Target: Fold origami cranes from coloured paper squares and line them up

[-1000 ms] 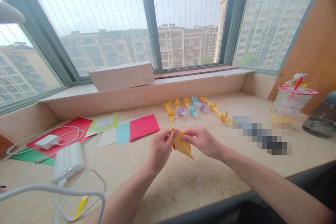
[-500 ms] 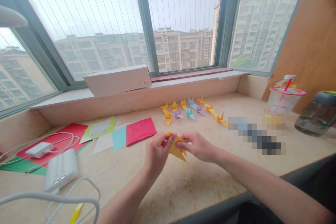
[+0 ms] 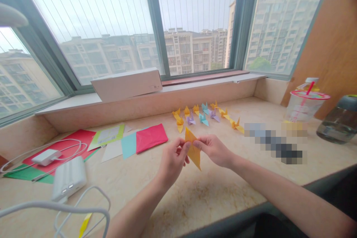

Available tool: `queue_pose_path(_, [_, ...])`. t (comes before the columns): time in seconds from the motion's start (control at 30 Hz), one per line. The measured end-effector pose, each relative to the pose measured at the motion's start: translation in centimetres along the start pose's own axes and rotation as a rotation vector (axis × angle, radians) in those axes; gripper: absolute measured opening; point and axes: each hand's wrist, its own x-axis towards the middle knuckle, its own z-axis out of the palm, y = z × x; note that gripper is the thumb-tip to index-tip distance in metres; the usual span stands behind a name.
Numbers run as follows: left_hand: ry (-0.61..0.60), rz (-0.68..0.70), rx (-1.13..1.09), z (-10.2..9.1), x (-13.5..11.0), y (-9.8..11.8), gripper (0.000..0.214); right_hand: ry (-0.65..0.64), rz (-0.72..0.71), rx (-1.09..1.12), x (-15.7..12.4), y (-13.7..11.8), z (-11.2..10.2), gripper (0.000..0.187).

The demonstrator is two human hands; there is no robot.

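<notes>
Two bare hands meet near the middle of the frame, both closed in a pinch on one piece of folded yellow paper (image 3: 194,157). The left hand (image 3: 176,153) has its thumb flat on the near face, with its fingers curled behind; the right hand (image 3: 215,150) presses its thumb high on the opposite edge, its fingertips mostly hidden. Between them the paper stands as a narrow diamond, one point up and one down, seemingly lifted off the counter (image 3: 200,204).

The step in hand looks like working a fold. To do it well, I would let the left hand anchor the body of the paper while the right thumb shapes the edge, line up the layers before pressing, and run each crease firmly out to its tip. Squeezing hard near the slim points could crumple them, so a light grip suits there. How the layers sit behind the fingers cannot be told.

Just beyond the hands, at the centre of the frame, small folded paper birds (image 3: 203,120) in yellow, light blue and purple stand grouped. Left of centre lie a red packet (image 3: 152,138) and a light blue sheet (image 3: 129,147); farther out, at lower left, sits a white power bank (image 3: 69,178). At the right edge are a lidded cup (image 3: 302,109) and a dark bottle (image 3: 337,121).
</notes>
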Motion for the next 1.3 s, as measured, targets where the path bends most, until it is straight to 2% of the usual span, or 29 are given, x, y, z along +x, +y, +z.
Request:
queue_pose_path(0.2, [0.023,0.021,0.041,-0.3,0.2,0.0,0.032,-0.004,-0.030,-0.030,0.1,-0.1,0.1,0.048])
queue_pose_path(0.43, [0.104,0.004,0.023,-0.1,0.3,0.1,0.029,0.138,-0.027,-0.112,-0.1,0.6,0.2,0.041])
queue_pose_path(0.57, [0.189,0.047,0.067,-0.1,0.5,-0.3,0.035,0.295,-0.053,-0.166,0.1,0.7,-0.1,0.036])
queue_pose_path(0.63, [0.163,0.080,0.105,0.0,0.5,-0.6,0.027,0.354,-0.079,-0.249,0.2,0.7,-0.3,0.035])
queue_pose_path(0.7, [0.086,0.107,0.148,0.1,0.5,-0.8,0.016,0.380,-0.119,-0.331,0.3,0.7,-0.3,0.032])
queue_pose_path(0.8, [-0.017,0.158,0.193,0.4,0.3,-0.9,0.012,0.354,-0.181,-0.385,0.1,0.7,0.0,0.026])
queue_pose_path(0.9, [-0.054,0.215,0.200,0.6,0.0,-0.6,0.018,0.287,-0.239,-0.376,-0.2,0.6,0.3,0.030])
queue_pose_path(1.07, [-0.032,0.246,0.200,0.4,-0.2,0.2,0.020,0.259,-0.312,-0.361,-0.3,0.4,0.4,0.026])
queue_pose_path(1.23, [-0.016,0.194,0.145,-0.1,0.0,0.3,0.026,0.137,-0.347,-0.352,-0.4,0.4,0.5,0.023])
queue_pose_path(1.3, [0.010,0.178,0.144,-0.2,0.1,0.3,0.027,0.129,-0.336,-0.343,-0.6,0.2,0.5,0.023])
